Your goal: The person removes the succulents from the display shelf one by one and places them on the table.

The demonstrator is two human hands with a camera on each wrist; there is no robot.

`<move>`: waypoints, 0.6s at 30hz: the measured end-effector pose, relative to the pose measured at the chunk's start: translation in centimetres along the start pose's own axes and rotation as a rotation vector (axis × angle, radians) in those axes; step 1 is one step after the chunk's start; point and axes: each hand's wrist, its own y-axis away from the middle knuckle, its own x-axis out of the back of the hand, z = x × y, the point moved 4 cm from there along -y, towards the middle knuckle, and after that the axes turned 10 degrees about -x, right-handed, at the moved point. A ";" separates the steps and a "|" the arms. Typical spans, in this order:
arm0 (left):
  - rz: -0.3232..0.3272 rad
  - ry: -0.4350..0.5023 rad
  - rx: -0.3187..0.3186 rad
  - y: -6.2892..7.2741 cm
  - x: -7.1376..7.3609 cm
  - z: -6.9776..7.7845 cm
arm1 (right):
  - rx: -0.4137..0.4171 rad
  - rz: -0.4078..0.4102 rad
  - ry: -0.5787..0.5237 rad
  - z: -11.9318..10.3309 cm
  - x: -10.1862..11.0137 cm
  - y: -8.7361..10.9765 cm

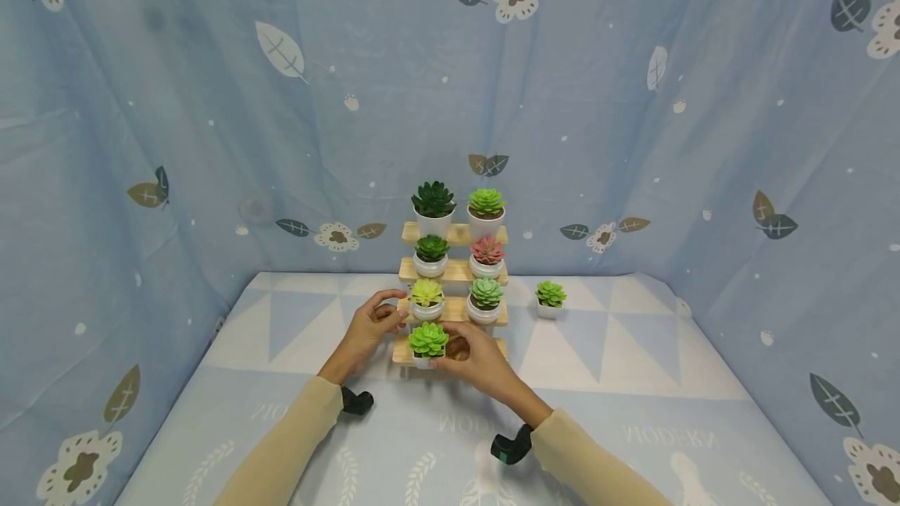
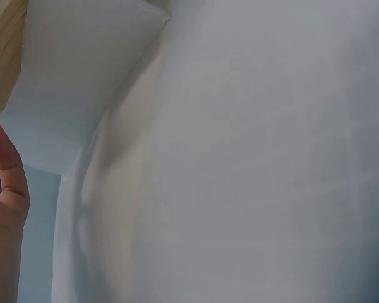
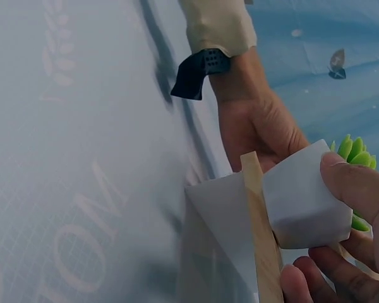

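A tiered wooden plant rack with white side frames stands on the table in the head view. My right hand pinches a small white square pot between thumb and fingers. A bright green artificial succulent sits in that pot, at the left of the lowest shelf. In the right wrist view the pot's base is right at the wooden slat. My left hand holds the rack's left side, fingertips at a shelf end beside the yellow-green succulent; some of its fingers are hidden.
The upper shelves hold several potted succulents, including a dark green one, a pink one and a pale green one. Right of the rack, another bright green potted succulent stands on the table. A patterned blue curtain hangs behind.
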 end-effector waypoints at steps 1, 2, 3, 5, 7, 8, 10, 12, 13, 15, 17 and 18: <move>-0.001 -0.001 0.000 0.0 0.0 0.0 | 0.000 0.001 0.001 0.0 0.0 0.0; -0.003 -0.001 0.000 0.0 0.0 0.0 | 0.001 0.002 -0.001 0.0 0.0 0.0; -0.006 -0.002 0.000 0.0 0.0 0.0 | 0.002 0.004 -0.002 0.0 0.0 0.0; -0.010 -0.006 -0.001 0.0 0.0 -0.1 | 0.007 0.007 0.001 -0.1 0.0 0.0; -0.014 -0.010 -0.004 0.0 0.0 -0.1 | 0.010 0.011 0.002 -0.1 0.0 0.1; -0.015 -0.010 -0.005 0.0 0.0 0.0 | 0.011 0.012 0.002 -0.2 0.0 0.2; -0.016 -0.014 -0.008 0.0 -0.1 0.0 | 0.011 0.010 -0.002 -0.2 0.0 0.3; -0.014 -0.017 -0.010 0.0 -0.1 0.1 | 0.010 0.004 -0.010 -0.3 0.1 0.4; -0.014 -0.017 -0.012 0.0 -0.1 0.1 | 0.012 0.000 -0.013 -0.3 0.1 0.5; -0.010 -0.017 -0.014 0.0 -0.1 0.1 | 0.018 -0.009 -0.018 -0.5 0.2 0.7; -0.008 -0.017 -0.013 0.1 -0.1 0.2 | 0.024 -0.022 -0.025 -0.6 0.3 0.9; -0.008 -0.016 -0.013 0.1 -0.1 0.2 | 0.026 -0.027 -0.026 -0.7 0.4 1.0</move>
